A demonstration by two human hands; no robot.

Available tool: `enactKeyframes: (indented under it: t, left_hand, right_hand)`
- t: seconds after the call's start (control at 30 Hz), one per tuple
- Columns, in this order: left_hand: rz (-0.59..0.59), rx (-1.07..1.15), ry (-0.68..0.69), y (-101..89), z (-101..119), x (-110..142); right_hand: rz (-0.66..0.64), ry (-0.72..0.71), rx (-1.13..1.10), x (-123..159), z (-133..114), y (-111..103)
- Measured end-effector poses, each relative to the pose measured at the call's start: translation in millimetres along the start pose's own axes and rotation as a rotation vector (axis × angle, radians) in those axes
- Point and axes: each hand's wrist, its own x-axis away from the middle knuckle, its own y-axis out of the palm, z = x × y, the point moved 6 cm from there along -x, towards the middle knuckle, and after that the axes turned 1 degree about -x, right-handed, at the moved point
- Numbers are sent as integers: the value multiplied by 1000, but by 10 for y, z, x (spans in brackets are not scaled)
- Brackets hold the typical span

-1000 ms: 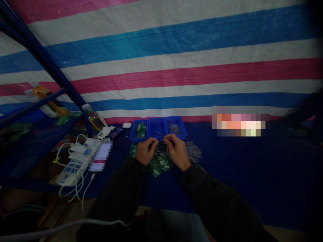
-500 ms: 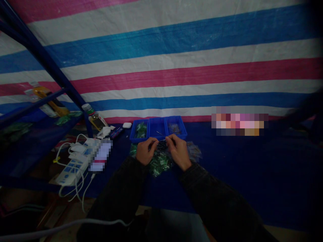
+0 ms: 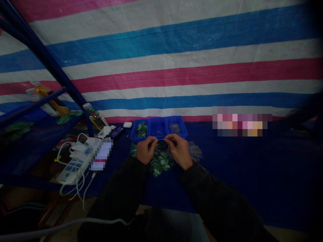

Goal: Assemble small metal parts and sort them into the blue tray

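Observation:
My left hand (image 3: 146,150) and my right hand (image 3: 180,151) face each other, each with its fingers pinched on one end of a thin, shiny rod (image 3: 160,139). Its exact kind is too small to make out. Just below the rod lies a heap of small dark pieces (image 3: 162,146). Nearer to me is a pile of small green plastic packets (image 3: 160,163), and clear packets (image 3: 194,151) lie beside my right hand. Beyond my fingers sits a blue tray (image 3: 158,122) with three compartments: green packets at left, a thin rod (image 3: 159,132) in the middle, clear packets at right.
On the left of the blue table (image 3: 227,181) are a power strip (image 3: 73,169) with white cables, a phone (image 3: 102,154), a bottle (image 3: 95,117), crumpled tissue (image 3: 106,131) and a small white case (image 3: 127,125). A blue metal post (image 3: 58,79) slants up there. Striped sheeting (image 3: 176,74) hangs behind.
Both hands keep their pinch on the thin rod, which now lies more level between them. My right fingertips have shifted slightly. The whole view has moved a little.

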Motion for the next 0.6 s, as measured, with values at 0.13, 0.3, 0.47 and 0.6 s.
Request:
enactKeyframes:
  t: [0.13,0.3,0.47,0.6]
  left_hand:
    - [-1,4,-9,5,-7,2]
    - [64,-33,-16,-34,-15,3]
    - [161,5,-54,-102,-61,8]
    - [178,43,-67,-133,-58,14]
  right_hand:
    - [4,-83,77,-7,-74,-24]
    - [8,-135,138,7,-102,-5]
    - [84,-147,259,-42,-69,2]
    - [141,-153,378,-184,-96,7]
